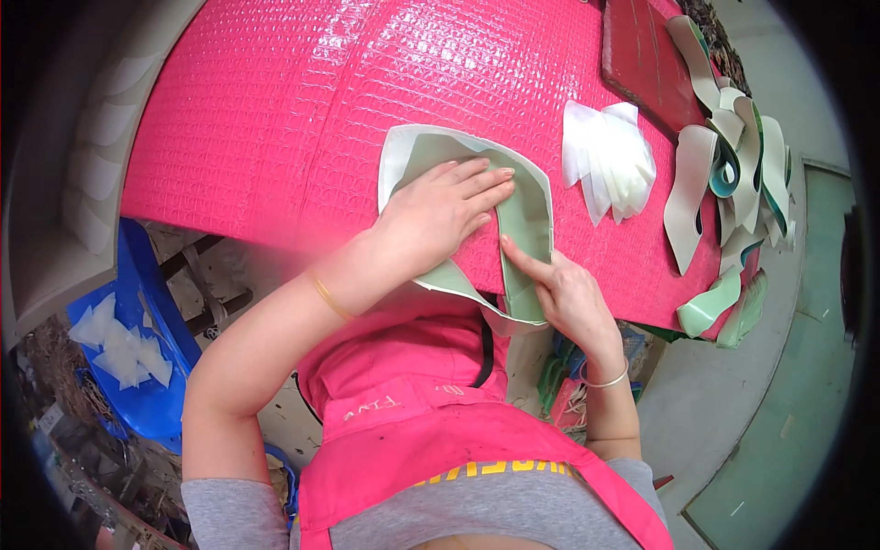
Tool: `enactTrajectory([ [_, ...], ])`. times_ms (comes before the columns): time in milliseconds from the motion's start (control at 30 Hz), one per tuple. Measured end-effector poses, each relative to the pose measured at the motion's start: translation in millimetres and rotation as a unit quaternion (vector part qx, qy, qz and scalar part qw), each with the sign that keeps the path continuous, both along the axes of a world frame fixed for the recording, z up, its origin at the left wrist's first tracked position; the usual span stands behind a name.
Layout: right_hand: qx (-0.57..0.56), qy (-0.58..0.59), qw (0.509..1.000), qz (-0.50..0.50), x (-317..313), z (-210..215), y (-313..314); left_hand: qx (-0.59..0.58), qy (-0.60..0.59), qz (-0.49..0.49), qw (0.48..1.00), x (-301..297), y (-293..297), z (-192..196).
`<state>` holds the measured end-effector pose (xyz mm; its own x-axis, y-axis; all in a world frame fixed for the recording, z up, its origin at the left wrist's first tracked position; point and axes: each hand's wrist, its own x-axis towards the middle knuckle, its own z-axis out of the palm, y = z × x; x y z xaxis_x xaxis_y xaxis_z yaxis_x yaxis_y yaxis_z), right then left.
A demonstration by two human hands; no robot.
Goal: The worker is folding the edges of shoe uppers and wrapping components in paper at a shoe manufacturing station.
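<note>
A pale green, white-edged curved piece of sheet material [525, 206], resembling a shoe upper, lies at the near edge of the pink-covered table, its lower part reaching past that edge. My left hand [445, 209] rests flat on the piece, fingers stretched out toward the right. At its right side is my right hand [573, 298]. The right index finger is extended onto the green inner surface, beside a narrow fold or seam. The other right fingers are curled at the piece's right edge, their tips hidden.
White translucent cut pieces [612, 163] lie fanned to the right. Beyond them are a dark red board [646, 69] and a heap of pale curved strips [747, 174]. A blue container [156, 394] with white scraps stands at lower left. Pink quilted covering [275, 119] spreads over the table.
</note>
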<state>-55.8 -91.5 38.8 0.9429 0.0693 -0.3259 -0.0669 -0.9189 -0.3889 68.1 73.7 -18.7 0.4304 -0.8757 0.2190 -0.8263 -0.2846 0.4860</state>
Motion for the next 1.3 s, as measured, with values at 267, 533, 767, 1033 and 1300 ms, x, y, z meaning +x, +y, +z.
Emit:
enactTrajectory([
  [267, 0.035, -0.219, 0.964, 0.143, 10.5, 2.3, 10.2, -0.013, -0.002, 0.021, 1.0, -6.5, 4.2, 2.0],
  [533, 0.041, -0.046, 0.993, 0.098, 24.0, -9.8, 10.4, -0.015, 0.036, 0.131, 0.991, -4.1, 26.8, -0.1],
  [767, 0.088, -0.068, 0.99, 0.09, 45.9, 8.2, 3.1, 0.045, -0.168, 0.26, 0.95, 61.2, 10.1, -5.0],
  [1033, 0.147, -0.113, 0.974, 0.132, 161.3, -0.6, -5.5, 0.118, 0.06, 0.002, 0.991, -82.6, -50.7, 69.1],
  [1300, 0.281, 0.088, 0.947, -0.131, 94.0, 7.8, -43.7, 0.405, -0.254, -0.065, 0.876, -5.6, 79.8, 111.1],
])
